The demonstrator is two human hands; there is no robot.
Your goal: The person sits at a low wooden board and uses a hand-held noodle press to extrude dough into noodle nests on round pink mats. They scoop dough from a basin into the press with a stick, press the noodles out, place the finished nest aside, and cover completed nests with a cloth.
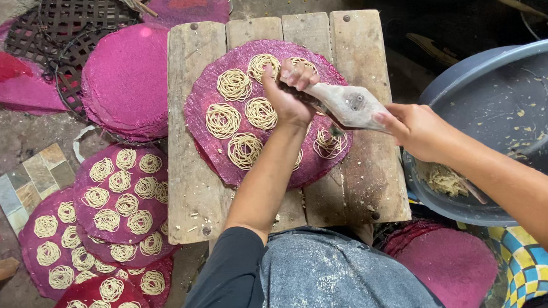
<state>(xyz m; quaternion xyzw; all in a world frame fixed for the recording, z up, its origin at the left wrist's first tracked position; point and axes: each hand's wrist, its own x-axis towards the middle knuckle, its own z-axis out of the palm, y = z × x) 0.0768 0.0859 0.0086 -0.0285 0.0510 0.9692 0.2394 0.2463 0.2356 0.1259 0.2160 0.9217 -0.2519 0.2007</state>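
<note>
Lap: grey, flour-dusted cloth at the bottom edge, nearest the camera.
Right hand: fingers wrapped round one end of a pale wooden press, just above the grey basin holding bits of dough.
Left hand: fingers curled tight over the press's other end, forearm lying across the mat and hiding some coils.
Mat: round, magenta, on the plank table, carrying noodle coils set close together.
Left of table: filled mats overlapping on the ground, beside a patch of tiles.
Farther: bare magenta mats stacked over a dark woven tray.
</note>
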